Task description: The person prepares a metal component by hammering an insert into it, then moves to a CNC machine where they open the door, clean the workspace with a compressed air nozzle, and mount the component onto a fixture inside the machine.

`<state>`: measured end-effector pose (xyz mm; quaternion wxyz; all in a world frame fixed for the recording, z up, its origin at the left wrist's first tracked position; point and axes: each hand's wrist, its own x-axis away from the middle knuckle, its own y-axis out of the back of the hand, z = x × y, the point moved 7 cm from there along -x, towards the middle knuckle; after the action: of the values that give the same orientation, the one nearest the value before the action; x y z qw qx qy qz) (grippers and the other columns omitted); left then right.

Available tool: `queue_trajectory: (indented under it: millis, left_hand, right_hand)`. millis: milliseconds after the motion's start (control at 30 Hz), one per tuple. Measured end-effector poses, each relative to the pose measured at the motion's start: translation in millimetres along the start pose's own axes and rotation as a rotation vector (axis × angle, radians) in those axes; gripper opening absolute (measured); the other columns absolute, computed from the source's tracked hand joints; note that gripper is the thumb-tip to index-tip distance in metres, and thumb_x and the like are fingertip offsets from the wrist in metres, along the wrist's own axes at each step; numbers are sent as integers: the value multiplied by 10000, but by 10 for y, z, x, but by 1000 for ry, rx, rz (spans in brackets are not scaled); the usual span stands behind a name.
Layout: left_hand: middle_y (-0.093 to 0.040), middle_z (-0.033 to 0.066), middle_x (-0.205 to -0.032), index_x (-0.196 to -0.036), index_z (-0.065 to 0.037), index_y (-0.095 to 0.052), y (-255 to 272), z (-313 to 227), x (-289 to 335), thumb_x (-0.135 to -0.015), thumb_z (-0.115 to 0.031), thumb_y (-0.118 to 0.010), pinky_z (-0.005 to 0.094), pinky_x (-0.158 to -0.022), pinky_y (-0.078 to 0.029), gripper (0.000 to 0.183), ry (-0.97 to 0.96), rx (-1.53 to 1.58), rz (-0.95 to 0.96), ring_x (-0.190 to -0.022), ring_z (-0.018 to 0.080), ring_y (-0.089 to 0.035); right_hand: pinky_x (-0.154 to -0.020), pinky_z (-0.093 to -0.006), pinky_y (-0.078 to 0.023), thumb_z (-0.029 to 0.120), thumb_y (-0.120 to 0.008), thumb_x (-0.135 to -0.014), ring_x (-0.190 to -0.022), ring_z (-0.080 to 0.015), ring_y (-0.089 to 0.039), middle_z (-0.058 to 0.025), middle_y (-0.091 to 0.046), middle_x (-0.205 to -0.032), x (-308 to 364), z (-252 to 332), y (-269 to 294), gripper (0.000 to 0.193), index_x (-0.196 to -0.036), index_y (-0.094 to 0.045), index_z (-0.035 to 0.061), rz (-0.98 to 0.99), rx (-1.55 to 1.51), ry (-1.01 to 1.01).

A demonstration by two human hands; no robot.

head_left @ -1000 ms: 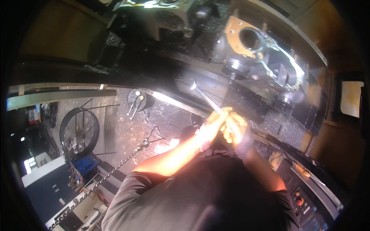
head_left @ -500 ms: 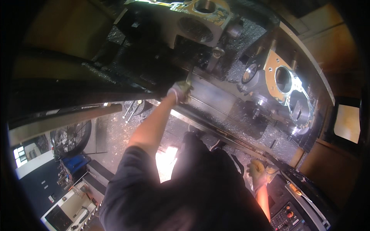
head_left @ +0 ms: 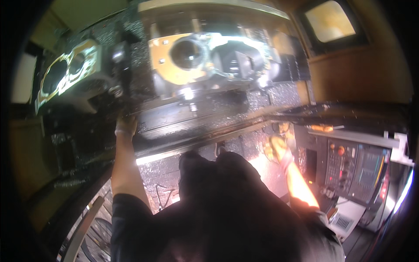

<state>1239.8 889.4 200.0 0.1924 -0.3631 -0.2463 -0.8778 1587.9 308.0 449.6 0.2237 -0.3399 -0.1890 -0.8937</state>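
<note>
My left hand (head_left: 125, 125), in a pale work glove, reaches to the near edge of the machine bed (head_left: 174, 120), below the left casting. Its fingers look closed but are dark and blurred, so what they hold cannot be made out. My right hand (head_left: 276, 149), in a yellowish glove, hangs out to the right, short of the control panel. Its fingers are curled in, and anything inside them is hidden. A large metal casting (head_left: 176, 74) with a tan face and round bores stands on the bed. Another casting (head_left: 74, 72) stands to its left.
Metal chips (head_left: 283, 94) lie across the bed. A ledge (head_left: 205, 142) runs between my body and the bed. At right are a control panel (head_left: 342, 163) with buttons and a screen, and an orange-handled tool (head_left: 322, 128). A window (head_left: 330, 20) is set in the enclosure wall.
My view has swung to the right, bringing the control panel further in. The thin upright tool seen earlier in my left hand no longer shows clearly. My right hand remains curled.
</note>
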Motion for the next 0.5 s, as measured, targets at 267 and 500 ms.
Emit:
queue_trajectory:
  millis: [267, 500]
  left_hand:
    - [-704, 76, -849, -981, -35, -689, 1514, 175, 967, -896, -292, -777, 270, -618, -531, 284, 1155, 3052, -473, -705, 121, -649]
    - [-735, 189, -1133, -1191, -1, -699, 2974, 1358, 1587, -881, -444, -776, 393, -944, -528, 547, 1062, 2352, -653, -1046, 300, -697]
  right_hand:
    - [-814, -344, -571, 561, -445, -1070, -916, -198, -695, -144, -712, -1166, -867, 1498, -868, 617, -1382, -577, 46, 248, 309, 174]
    - [-452, -251, -396, 315, -680, -1014, -579, -125, -569, -100, -684, -835, -1445, 1329, -981, 310, -1121, -627, 29, 366, -95, 55]
